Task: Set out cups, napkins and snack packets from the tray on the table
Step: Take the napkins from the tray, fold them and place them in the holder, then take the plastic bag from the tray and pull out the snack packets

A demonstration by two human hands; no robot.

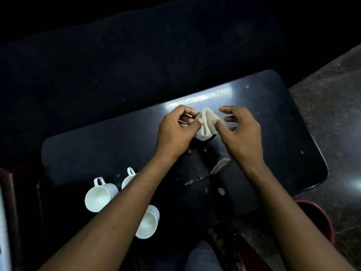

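Note:
A folded stack of white napkins (207,122) stands bent in a dark holder near the middle of the black table (273,124). My left hand (175,132) pinches the napkins' left side with thumb and curled fingers. My right hand (241,132) presses its thumb on their right side, the other fingers spread above. Three white handled cups stand at the near left: one (99,196) on the left, one (128,179) half hidden behind my left forearm, one (147,222) nearest me. I see no snack packets.
The table surface is chipped and scratched near its middle (219,165). A dark red bucket rim (320,212) sits on the floor at the right. A dark sofa or cloth (136,65) fills the far side. A dark reddish object (11,192) stands at the left edge.

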